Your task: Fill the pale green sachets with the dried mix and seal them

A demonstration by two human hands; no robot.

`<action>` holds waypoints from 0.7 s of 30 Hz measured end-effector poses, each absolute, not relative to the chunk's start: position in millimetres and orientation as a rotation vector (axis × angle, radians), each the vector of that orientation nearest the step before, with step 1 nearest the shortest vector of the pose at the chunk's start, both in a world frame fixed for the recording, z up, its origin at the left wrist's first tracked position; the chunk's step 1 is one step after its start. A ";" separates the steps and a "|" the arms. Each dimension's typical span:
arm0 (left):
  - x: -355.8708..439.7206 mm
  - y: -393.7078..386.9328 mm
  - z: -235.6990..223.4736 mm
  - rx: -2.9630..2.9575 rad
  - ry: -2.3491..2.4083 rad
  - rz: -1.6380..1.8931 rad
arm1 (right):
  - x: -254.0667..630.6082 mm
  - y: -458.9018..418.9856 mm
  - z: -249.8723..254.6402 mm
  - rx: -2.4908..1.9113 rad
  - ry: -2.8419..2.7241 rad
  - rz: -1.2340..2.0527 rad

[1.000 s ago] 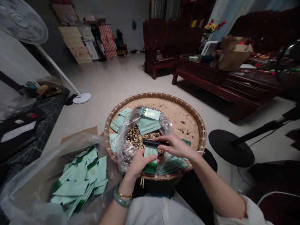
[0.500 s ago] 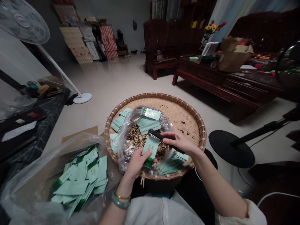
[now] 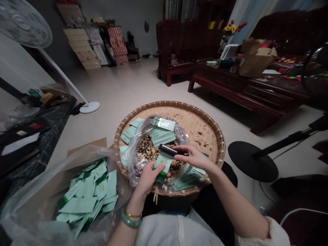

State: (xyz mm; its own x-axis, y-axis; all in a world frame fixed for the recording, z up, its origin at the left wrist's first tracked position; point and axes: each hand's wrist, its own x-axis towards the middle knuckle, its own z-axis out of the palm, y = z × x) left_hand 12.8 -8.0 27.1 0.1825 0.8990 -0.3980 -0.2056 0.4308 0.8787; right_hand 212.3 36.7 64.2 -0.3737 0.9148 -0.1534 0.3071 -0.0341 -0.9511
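Observation:
My left hand (image 3: 150, 179) is shut on a pale green paper sachet (image 3: 163, 163) with a dark green lower edge. My right hand (image 3: 194, 158) grips a small black handheld bag sealer (image 3: 167, 150), which sits at the sachet's top edge. Both hands are over a round woven bamboo tray (image 3: 174, 104). On the tray lies a clear plastic bag (image 3: 134, 164) holding dried, crumbled tea leaves (image 3: 151, 150), with several green sachets on and around it. More filled sachets (image 3: 87, 196) lie in a large clear bag (image 3: 48, 181) at the lower left.
A dark stone counter (image 3: 33, 145) with clutter runs along the left. A white standing fan (image 3: 24, 24) is beyond it. To the right stand a round black stand base (image 3: 252, 161) and a dark wooden low table (image 3: 222, 80) carrying a cardboard box (image 3: 256, 58).
The black sealer tilted, then came back nearly level at the sachet's top edge. The sachet now leans to the right, and my left hand has shifted slightly with it.

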 end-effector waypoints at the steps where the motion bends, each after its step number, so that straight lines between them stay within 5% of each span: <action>1: 12.2 -8.0 26.7 0.781 1.118 0.907 | 214.8 37.2 64.9 -1.283 -1.661 1.462; 21: 6.9 -3.0 32.2 0.872 1.108 1.010 | 209.2 24.6 59.1 -1.275 -1.902 1.080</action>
